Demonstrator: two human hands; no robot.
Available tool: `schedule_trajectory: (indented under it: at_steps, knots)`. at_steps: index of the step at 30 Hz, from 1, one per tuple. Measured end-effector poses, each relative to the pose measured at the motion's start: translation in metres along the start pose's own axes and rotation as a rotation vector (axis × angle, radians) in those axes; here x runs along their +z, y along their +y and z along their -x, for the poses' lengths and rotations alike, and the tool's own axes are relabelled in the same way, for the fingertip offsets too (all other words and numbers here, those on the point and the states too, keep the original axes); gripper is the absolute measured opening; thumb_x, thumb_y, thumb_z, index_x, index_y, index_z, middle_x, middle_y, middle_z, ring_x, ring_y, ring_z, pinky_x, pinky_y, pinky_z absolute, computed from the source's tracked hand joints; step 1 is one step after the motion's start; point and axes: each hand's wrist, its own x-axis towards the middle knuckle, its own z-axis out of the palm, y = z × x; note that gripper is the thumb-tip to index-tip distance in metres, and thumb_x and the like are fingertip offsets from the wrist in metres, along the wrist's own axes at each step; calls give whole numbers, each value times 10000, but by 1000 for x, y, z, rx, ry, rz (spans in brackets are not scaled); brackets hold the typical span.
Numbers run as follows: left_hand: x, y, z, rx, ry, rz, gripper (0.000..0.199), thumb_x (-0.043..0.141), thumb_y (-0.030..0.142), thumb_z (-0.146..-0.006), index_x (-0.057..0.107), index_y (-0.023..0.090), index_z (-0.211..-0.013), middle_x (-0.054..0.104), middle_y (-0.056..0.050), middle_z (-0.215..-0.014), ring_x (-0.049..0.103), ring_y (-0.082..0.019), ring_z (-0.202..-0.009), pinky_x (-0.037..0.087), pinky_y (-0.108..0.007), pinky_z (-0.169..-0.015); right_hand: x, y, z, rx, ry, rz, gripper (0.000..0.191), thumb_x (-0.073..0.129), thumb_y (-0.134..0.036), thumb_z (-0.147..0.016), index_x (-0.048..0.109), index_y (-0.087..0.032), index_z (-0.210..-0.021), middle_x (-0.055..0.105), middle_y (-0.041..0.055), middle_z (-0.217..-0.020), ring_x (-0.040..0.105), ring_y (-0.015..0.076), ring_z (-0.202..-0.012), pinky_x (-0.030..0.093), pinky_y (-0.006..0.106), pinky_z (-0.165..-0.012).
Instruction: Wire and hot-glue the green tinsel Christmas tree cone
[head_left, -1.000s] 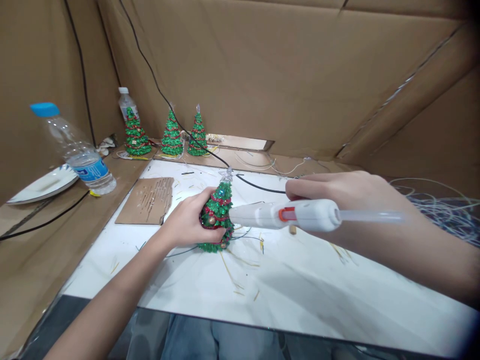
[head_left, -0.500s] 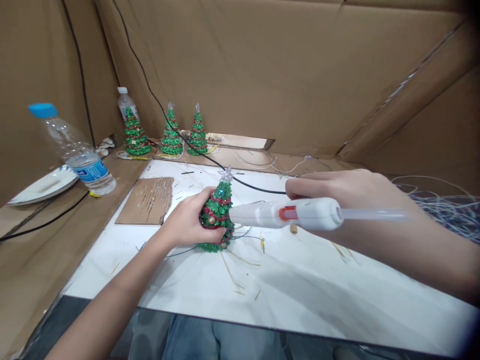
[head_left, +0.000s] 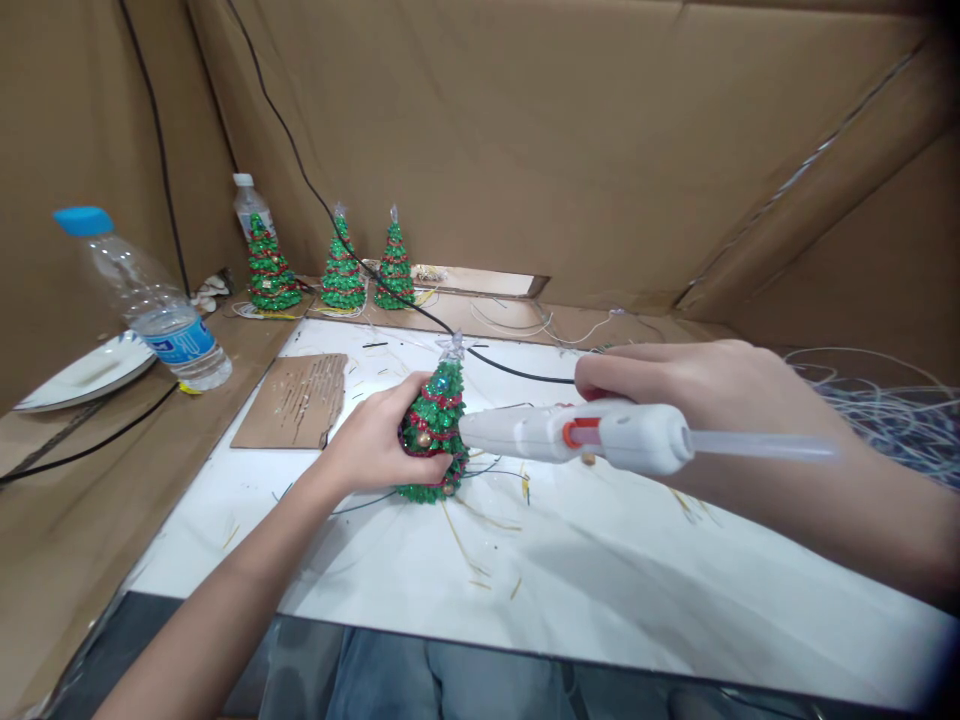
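My left hand (head_left: 386, 435) is wrapped round a small green Christmas tree (head_left: 439, 405) with red garlands, gold balls and a clear star on top. The tree stands upright on the white board (head_left: 420, 590). My right hand (head_left: 675, 385) grips a white glue gun (head_left: 592, 432) with an orange part. A clear glue stick (head_left: 757, 446) juts from its back end. The gun's front end points left at the tree's right side, and the tip is hidden or too close to the tree to make out. Part of my right hand's grip is behind the gun.
Three similar trees (head_left: 343, 265) stand at the back left near a small bottle (head_left: 251, 200). A blue-capped water bottle (head_left: 180, 345) and a white plate (head_left: 94, 370) are at left. Cardboard (head_left: 291, 400) lies on the board. A black cable (head_left: 517, 372) crosses behind; tangled wires (head_left: 892, 420) lie at right.
The glue gun's back end has shifted slightly right and down, and my right hand has moved slightly with it. My left hand and the tree are almost unmoved.
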Motion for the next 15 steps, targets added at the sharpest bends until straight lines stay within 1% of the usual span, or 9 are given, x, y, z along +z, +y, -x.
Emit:
schedule_trajectory:
  at_steps: [2,4,6,7,9,12,15]
  knots:
    - [0,0,0,6,0,0,654,721,375,-634,477,228,-1223,657,-44,-1037,627,-263,-944,485,-325,-796,5,4,3,-62,35,28,97,457,-308,-646,448,-226,-596,546,6,-539,418,146,-411,150,260,-446]
    - [1,0,-1,8,4,1,652,723,378,-635,480,229,-1220,655,-49,-1058,624,-272,-970,484,-329,-801,11,8,7,-118,106,62,70,432,-295,-662,466,-235,-653,571,6,-583,446,156,-429,132,260,-454]
    - [1,0,-1,3,11,-1,654,726,379,-632,481,231,-1219,655,-51,-1071,624,-276,-981,485,-332,-806,15,10,9,-150,177,75,69,435,-302,-669,468,-244,-687,578,0,-601,454,161,-443,121,260,-462]
    - [1,1,-1,-1,14,-2,653,727,378,-630,483,231,-1218,657,-51,-1071,626,-277,-980,485,-334,-808,15,10,10,-152,188,81,72,440,-310,-676,468,-246,-697,581,1,-609,458,164,-454,122,263,-467]
    - [1,1,-1,-9,14,-5,647,726,380,-627,489,231,-1211,662,-49,-1058,628,-278,-978,485,-335,-811,12,7,12,-122,148,91,76,447,-316,-701,474,-245,-710,596,11,-643,475,173,-489,139,275,-479]
    - [1,1,-1,-17,7,-4,647,722,378,-624,492,231,-1211,666,-46,-1044,627,-282,-984,486,-336,-813,4,4,13,-62,53,88,85,432,-302,-735,488,-238,-725,616,30,-696,512,186,-545,170,291,-493]
    - [0,1,0,-12,6,-6,653,725,373,-622,486,233,-1214,663,-50,-1068,627,-281,-986,487,-334,-809,0,4,12,-46,7,70,106,454,-336,-720,490,-238,-704,609,28,-674,498,178,-501,168,285,-475]
